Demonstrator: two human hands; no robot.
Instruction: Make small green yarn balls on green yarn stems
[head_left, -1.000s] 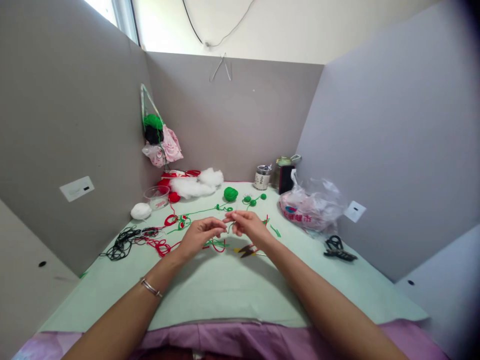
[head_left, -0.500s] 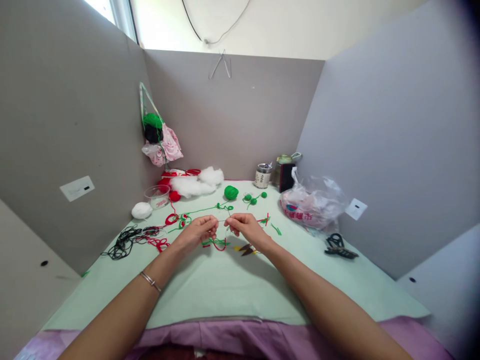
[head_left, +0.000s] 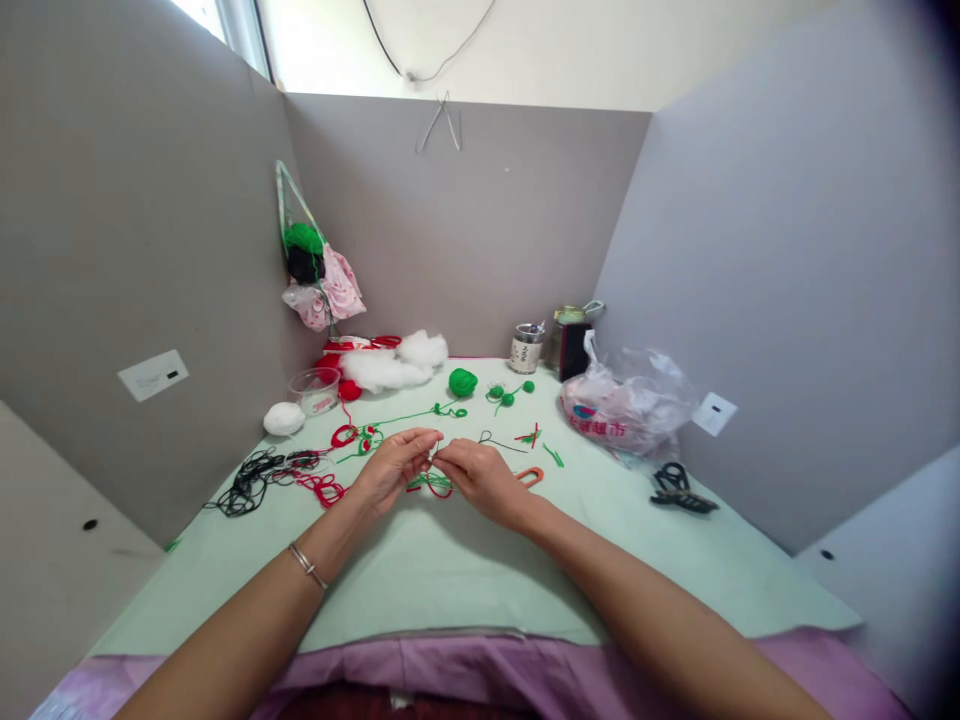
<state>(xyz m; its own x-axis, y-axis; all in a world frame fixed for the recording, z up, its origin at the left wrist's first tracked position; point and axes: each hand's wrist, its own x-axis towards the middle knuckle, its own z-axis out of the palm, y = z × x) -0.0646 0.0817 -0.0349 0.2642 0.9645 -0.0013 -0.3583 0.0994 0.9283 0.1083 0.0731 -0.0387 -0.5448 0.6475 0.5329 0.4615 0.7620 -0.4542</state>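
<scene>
My left hand (head_left: 397,465) and my right hand (head_left: 480,480) meet over the middle of the table, both pinched closed with fingertips nearly touching. A thin dark strand of yarn (head_left: 437,448) shows between the fingertips; whether a needle is with it is too small to tell. Beyond my right hand lies a dark yarn loop with a tail (head_left: 499,441). Under my hands are green and red yarn scraps (head_left: 430,482), partly covered. An orange handle (head_left: 532,477) pokes out beside my right wrist, its other end hidden.
Black yarn (head_left: 251,485), a white ball (head_left: 284,419) and a clear tub (head_left: 315,390) sit left. White stuffing (head_left: 390,368), a green yarn ball (head_left: 463,383) and a can (head_left: 526,350) stand behind. Right are a plastic bag (head_left: 630,400) and a black claw clip (head_left: 681,490).
My right hand has moved left and in to my left fingertips, closing the gap that the strand spanned. The dark loop and orange handle now show; the dark-and-yellow tool beneath is covered.
</scene>
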